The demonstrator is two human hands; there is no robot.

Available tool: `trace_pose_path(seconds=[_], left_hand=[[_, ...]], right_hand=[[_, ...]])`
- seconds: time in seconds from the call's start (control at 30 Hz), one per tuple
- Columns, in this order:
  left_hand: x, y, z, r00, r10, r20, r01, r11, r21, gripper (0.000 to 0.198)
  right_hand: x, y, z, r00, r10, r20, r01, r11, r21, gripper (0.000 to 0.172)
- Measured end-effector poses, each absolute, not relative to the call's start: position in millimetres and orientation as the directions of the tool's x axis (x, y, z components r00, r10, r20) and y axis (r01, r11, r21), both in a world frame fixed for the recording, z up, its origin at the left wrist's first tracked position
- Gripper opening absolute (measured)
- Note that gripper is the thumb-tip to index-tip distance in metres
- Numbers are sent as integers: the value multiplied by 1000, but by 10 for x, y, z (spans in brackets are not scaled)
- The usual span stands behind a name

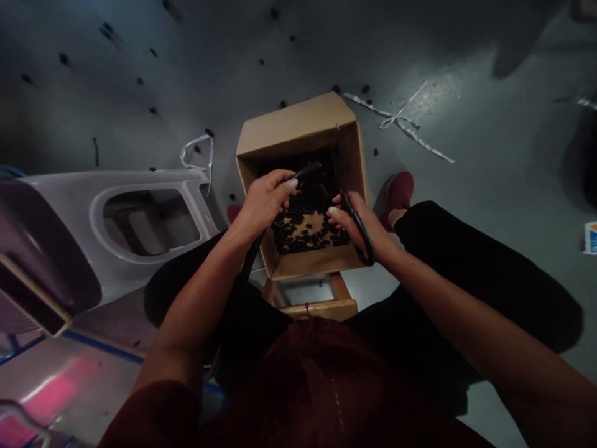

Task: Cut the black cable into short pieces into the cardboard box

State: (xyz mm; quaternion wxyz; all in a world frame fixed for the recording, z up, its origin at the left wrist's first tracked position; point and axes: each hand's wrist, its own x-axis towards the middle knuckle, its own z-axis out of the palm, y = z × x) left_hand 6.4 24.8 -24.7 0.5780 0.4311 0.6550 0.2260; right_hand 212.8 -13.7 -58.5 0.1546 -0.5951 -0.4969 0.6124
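Your left grip (pixel 265 200) is closed on a black ridged strip (pixel 306 170), whose short end points past your fingertips toward the far side of the box; a longer dark length runs back from the same grip beside your forearm. Just to its right, your right grip (pixel 364 219) has its fingers curled, with a black looped length (pixel 358 225) lying across it and bending down near the wrist. You cannot tell here whether those fingers are pressed tight on it, or whether both lengths are one piece.

Directly below both grips, the open cardboard box (pixel 298 124) holds many small black pieces (pixel 305 239) across its bottom. On your side of the box is a wooden stool (pixel 321 310). Left of your left grip lies a grey plastic frame (pixel 77 214) with an oval opening. Beyond your right grip, a knotted white tie (pixel 395 118) rests on the floor (pixel 466 193), and farthest out, past your left grip, dark bits (pixel 63 59) are scattered.
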Motion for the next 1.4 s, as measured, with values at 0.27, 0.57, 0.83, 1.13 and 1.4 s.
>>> trace_pose_path(seconds=[0.27, 0.57, 0.83, 1.13, 1.4], left_hand=[[72, 255, -262, 50, 808, -588, 259, 558, 788, 15], [110, 254, -250, 72, 785, -616, 249, 584, 773, 14], [116, 240, -257, 106, 775, -623, 266, 581, 769, 17], [114, 222, -201, 174, 764, -621, 330, 549, 768, 20], [149, 201, -193, 199, 763, -615, 355, 528, 771, 18]], right_hand=[[2044, -265, -471, -353, 739, -574, 500, -369, -783, 39], [2043, -275, -489, -393, 730, -558, 519, -325, -791, 40], [2059, -277, -495, -408, 718, -564, 517, -327, -791, 45], [2069, -259, -487, -422, 709, -565, 518, -323, -792, 44], [2059, -233, -418, -396, 714, -577, 571, -301, -764, 35]])
